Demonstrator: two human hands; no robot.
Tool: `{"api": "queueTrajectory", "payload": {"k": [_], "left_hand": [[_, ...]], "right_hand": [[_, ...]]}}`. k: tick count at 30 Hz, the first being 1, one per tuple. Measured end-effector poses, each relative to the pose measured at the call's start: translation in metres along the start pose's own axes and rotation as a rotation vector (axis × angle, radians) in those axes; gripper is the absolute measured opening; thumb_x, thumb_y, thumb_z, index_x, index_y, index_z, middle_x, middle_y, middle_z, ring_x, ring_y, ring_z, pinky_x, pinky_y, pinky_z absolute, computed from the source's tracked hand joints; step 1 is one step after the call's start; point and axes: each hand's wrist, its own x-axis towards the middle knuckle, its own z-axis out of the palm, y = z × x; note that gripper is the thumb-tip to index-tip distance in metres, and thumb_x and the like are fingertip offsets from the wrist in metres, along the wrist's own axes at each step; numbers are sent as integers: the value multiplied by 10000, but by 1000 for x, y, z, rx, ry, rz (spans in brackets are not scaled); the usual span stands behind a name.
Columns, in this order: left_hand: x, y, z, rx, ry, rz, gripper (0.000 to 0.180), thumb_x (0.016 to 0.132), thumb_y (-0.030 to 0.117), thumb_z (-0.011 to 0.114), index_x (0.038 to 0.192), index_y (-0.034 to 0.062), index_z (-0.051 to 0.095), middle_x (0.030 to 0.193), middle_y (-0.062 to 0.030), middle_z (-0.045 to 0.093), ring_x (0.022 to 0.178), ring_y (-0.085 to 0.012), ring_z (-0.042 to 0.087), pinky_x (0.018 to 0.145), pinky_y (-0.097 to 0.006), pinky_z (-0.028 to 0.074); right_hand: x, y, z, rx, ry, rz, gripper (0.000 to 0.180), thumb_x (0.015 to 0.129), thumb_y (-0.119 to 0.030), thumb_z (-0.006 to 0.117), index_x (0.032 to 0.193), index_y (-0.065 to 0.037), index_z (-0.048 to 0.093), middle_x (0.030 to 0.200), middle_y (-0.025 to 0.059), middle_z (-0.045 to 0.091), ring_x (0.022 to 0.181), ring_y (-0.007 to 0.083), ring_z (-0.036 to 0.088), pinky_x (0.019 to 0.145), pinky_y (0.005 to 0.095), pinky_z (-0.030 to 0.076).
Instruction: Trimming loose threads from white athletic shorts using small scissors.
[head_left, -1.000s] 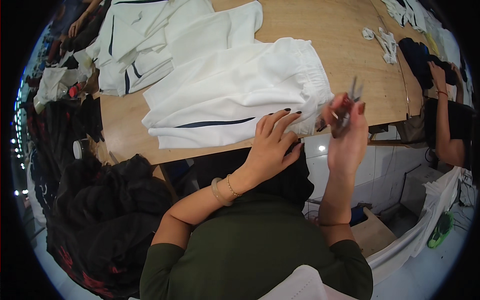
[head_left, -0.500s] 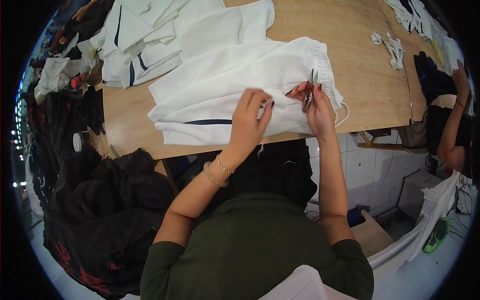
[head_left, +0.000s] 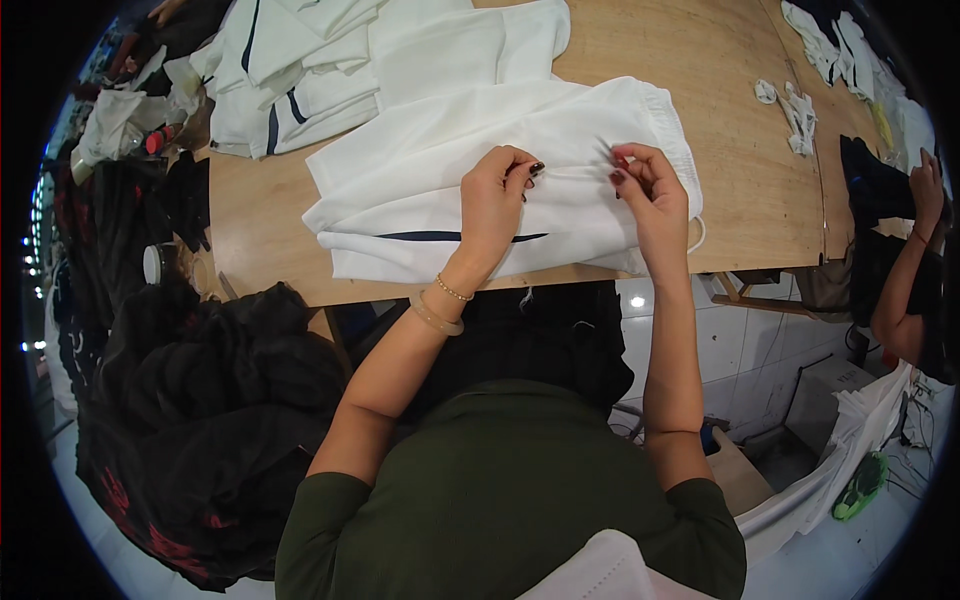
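Observation:
White shorts [head_left: 430, 200] with a gathered elastic waist, a white drawstring and a navy side stripe lie across the near part of the table. Over their middle, my left hand [head_left: 490, 200] is closed in a pinch; whatever sits between the fingertips is too small to make out. My right hand [head_left: 657, 205] is by the waistband, its fingers curled round small thread snips [head_left: 604, 147]. The blades point up and away and look blurred; the rest of the snips is mostly hidden by the fingers.
Several folded white garments [head_left: 320, 75] are stacked at the far left of the wooden table [head_left: 255, 225]. Dark cloth [head_left: 200, 400] is heaped at my left. White scraps [head_left: 800, 118] lie farther right, near another person's arm [head_left: 905, 290] and a navy cloth piece [head_left: 872, 180].
My right fingers have closed in and the snips have turned, so less of them shows. My left hand has moved slightly, its fingertips now pinched together. The whole view has shifted a little.

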Motion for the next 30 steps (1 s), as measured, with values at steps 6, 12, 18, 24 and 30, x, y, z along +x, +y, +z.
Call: {"api": "queueTrajectory", "payload": {"k": [6,12,18,24,30], "left_hand": [[2,1,-1,-95,15,-79,95,891,41,584,853,-38,621,665,-51,594,560,-88,495,524,-247,420],[3,3,0,-95,6,-81,97,890,43,585,859,-40,625,662,-53,599,570,-85,472,532,-243,394],[2,2,1,-85,-8,-59,95,887,39,584,869,-43,628,675,-65,612,593,-96,497,561,-250,416],[2,1,1,-81,-8,-58,93,883,35,579,878,-42,630,684,-78,623,604,-103,515,573,-251,424],[3,2,4,-83,-14,-65,92,881,32,576,876,-44,629,686,-77,624,605,-105,522,578,-253,431]], "right_hand": [[10,-19,6,-801,-5,-303,183,792,-205,710,861,-51,639,714,58,610,658,190,578,575,322,441],[13,-17,16,-971,-118,-434,181,770,-230,709,789,-77,613,731,16,615,740,203,568,597,338,454],[16,-16,21,-1076,-168,-500,189,758,-230,712,771,-81,598,713,18,590,737,205,547,612,342,458],[17,-17,21,-1080,-147,-555,178,753,-200,717,778,-78,589,709,20,577,743,208,544,616,344,457],[17,-18,22,-1114,-168,-536,189,749,-210,720,791,-69,602,734,7,615,725,192,549,601,329,449]]}}
